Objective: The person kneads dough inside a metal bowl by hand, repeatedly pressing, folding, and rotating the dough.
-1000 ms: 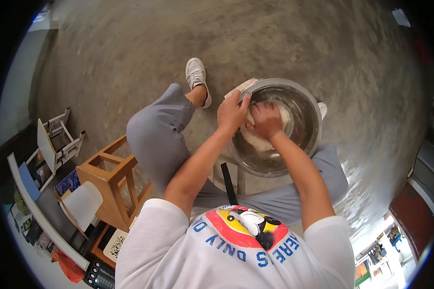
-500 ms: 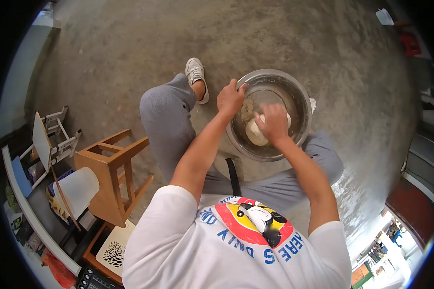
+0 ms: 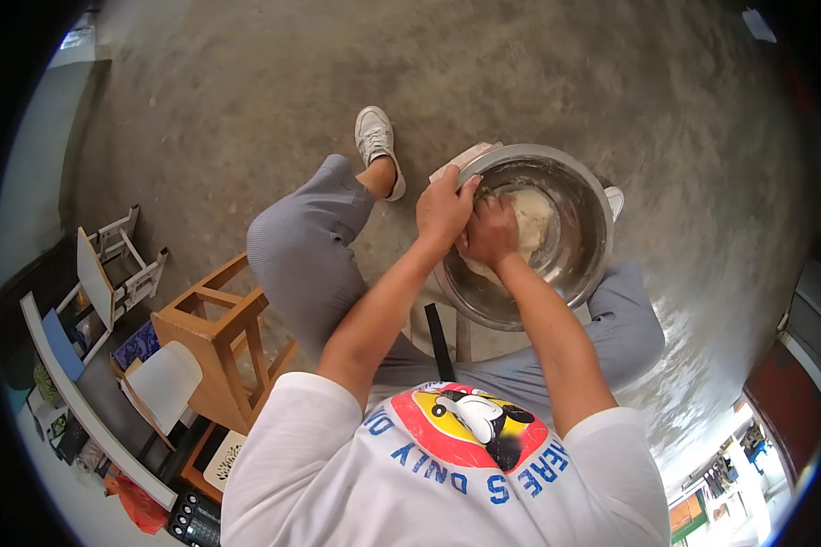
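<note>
A metal basin (image 3: 593,264) sits between my knees with a pale lump of dough (image 3: 533,219) inside. My left hand (image 3: 442,210) is closed over the basin's left rim, thumb toward the inside. Down in the basin, my right hand (image 3: 491,230) lies against the dough's left side with its fingers curled. The back of that hand hides its fingertips and part of the dough. Both hands are close together, almost touching. Dough residue marks the basin's inner wall.
A pale slab (image 3: 470,157) shows from under the basin's far left edge. At left are an upturned wooden stool (image 3: 212,351), a white folding step stool (image 3: 109,273) and a white plastic container (image 3: 166,383). Concrete floor (image 3: 566,73) stretches ahead.
My right hand has moved left across the basin, from on top of the dough to its left side near my left hand. More of the dough's right part shows. My left hand stays on the rim.
</note>
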`<action>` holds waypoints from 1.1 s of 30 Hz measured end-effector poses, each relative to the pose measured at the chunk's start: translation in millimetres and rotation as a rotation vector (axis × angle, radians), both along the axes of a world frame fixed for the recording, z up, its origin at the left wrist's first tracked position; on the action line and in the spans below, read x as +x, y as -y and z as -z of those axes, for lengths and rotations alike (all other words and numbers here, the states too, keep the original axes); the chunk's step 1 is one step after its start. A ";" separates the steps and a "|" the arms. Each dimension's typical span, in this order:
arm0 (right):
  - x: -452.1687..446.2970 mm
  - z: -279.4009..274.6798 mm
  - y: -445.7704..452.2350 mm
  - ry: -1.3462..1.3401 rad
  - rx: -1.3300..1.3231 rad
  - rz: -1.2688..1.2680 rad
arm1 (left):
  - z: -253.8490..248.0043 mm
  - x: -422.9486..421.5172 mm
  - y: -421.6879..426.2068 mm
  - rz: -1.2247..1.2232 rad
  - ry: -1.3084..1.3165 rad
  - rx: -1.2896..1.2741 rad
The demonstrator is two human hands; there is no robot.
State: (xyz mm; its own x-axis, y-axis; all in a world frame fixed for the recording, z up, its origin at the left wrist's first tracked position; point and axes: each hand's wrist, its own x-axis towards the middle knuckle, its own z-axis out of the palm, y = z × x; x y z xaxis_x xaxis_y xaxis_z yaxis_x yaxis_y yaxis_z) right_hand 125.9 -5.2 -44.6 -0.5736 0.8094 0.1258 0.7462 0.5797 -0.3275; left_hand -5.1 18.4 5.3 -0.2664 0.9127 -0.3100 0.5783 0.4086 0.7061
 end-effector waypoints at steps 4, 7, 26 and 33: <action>-5.4 11.7 -20.4 0.102 -0.001 0.026 | 3.7 0.9 -2.5 0.001 -0.008 0.039; -11.5 5.9 -24.8 0.312 -0.141 0.030 | 5.7 -0.9 2.9 -0.002 0.006 0.024; 99.9 -39.1 61.1 0.023 0.109 -0.278 | -3.8 -1.4 2.9 0.023 -0.057 -0.071; 40.2 -9.3 18.6 -0.026 -0.038 -0.277 | -0.5 2.3 2.2 0.039 -0.085 -0.063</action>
State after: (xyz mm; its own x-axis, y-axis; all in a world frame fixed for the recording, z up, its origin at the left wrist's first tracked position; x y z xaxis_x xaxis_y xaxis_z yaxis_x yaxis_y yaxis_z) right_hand 166.1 -23.7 -35.3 -0.7708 0.6264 0.1160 0.5518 0.7475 -0.3698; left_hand -2.8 16.2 5.8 -0.2591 0.9022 -0.3448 0.6513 0.4268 0.6274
